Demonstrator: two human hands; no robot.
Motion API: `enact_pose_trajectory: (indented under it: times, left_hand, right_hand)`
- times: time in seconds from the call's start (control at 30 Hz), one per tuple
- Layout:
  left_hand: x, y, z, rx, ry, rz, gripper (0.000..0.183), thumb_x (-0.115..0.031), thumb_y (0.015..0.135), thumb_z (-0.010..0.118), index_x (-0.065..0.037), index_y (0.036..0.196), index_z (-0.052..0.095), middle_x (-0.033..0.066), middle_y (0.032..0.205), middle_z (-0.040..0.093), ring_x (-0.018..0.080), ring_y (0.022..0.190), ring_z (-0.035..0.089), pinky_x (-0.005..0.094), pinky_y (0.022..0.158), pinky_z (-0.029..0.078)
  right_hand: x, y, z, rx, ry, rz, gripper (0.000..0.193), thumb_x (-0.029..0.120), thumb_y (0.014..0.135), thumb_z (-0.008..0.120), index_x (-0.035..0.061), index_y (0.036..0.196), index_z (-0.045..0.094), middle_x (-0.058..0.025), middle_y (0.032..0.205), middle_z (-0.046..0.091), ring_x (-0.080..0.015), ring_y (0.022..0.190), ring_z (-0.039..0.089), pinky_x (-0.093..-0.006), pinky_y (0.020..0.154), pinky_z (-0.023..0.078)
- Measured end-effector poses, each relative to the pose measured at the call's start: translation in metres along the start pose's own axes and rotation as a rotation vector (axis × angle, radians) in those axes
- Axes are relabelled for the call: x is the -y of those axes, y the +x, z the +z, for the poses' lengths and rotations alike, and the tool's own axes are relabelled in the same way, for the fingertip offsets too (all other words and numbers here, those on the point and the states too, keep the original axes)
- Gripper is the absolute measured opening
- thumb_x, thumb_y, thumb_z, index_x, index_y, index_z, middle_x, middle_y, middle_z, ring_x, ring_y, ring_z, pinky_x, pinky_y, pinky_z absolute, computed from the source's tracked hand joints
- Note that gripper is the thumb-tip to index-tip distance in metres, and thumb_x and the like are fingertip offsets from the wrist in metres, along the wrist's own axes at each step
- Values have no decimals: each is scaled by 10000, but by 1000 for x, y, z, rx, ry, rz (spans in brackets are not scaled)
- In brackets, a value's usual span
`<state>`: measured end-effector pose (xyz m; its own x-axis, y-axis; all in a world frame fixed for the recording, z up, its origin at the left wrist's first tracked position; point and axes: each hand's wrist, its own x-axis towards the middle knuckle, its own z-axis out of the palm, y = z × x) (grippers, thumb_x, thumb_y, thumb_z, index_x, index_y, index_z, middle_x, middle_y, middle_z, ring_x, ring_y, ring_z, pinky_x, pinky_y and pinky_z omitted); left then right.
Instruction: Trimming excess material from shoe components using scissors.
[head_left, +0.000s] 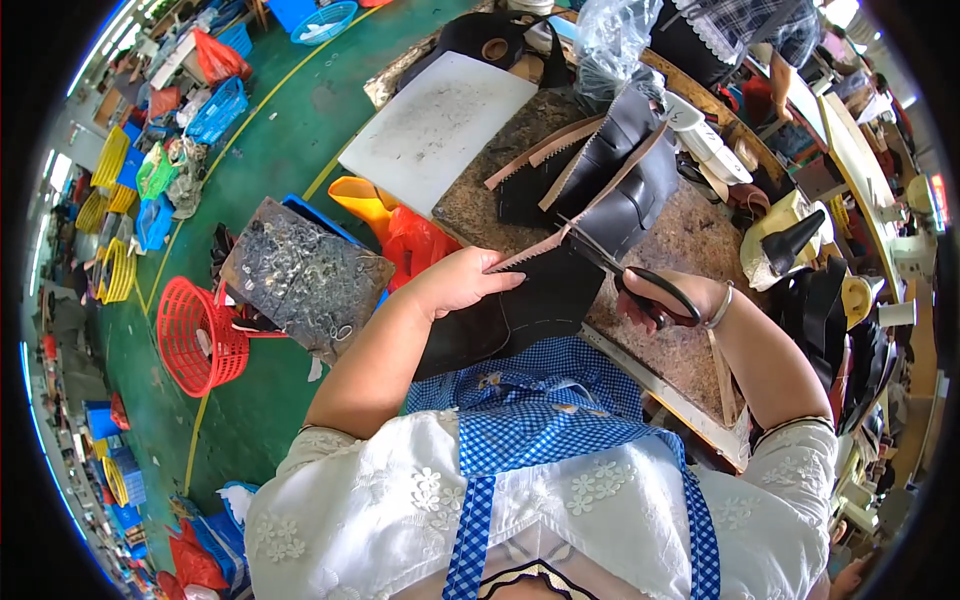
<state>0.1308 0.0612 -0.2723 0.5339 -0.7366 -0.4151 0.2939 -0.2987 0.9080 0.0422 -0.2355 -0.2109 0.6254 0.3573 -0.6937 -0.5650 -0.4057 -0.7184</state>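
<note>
My left hand (462, 284) pinches the edge of a black leather piece (555, 290), where a tan notched strip (525, 250) runs along it. The rest of the leather hangs over my lap. In my right hand (668, 300) are black-handled scissors (680, 296), fingers through the loops. Their blades point left and away from me, meeting the far end of the tan strip. I cannot tell whether the blades are closed. Just beyond lie several black leather pieces (640, 205) with similar tan notched edges, stacked on the worn brown worktop (690, 245).
A white board (440, 115) lies at the worktop's far left. Left of me stand a stained board (300, 280), a red plastic basket (200, 335) and a red bag (415, 245). A white handheld device (710, 140) and a wrapped black-tipped object (790, 240) sit right. Another person's arm (782, 85) shows beyond.
</note>
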Motion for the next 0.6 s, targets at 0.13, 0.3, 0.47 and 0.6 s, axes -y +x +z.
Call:
enact_pose_trajectory:
  times: [0.13,0.3,0.47,0.6]
  left_hand:
    - [17,-17,1,-117,90,106,351,-255,891,605,3,1129,609,63,977,660,117,894,570,278,822,443]
    - [18,-44,42,-611,141,162,369,-377,855,603,-21,931,661,187,741,636,301,710,647,402,659,482]
    - [59,-106,46,-507,-120,474,422,-370,873,597,-18,1103,566,107,978,593,208,938,565,336,804,432]
    - [199,-166,7,-65,-225,-24,501,-412,980,357,-48,1305,469,40,1203,543,124,1122,487,316,997,324]
  right_hand:
    - [23,6,24,-280,-84,-53,494,418,912,518,2,649,571,-37,505,490,-128,367,464,-267,358,356]
    - [-4,23,84,-214,477,-584,502,258,702,782,34,1066,519,-67,974,609,-151,858,589,-297,748,487]
    - [21,51,166,-282,333,-526,668,-39,650,710,11,1259,439,-83,1151,566,-212,1072,544,-330,942,419]
    - [48,33,204,48,307,-627,651,-52,621,675,2,1232,457,-87,1138,583,-216,1065,556,-325,938,413]
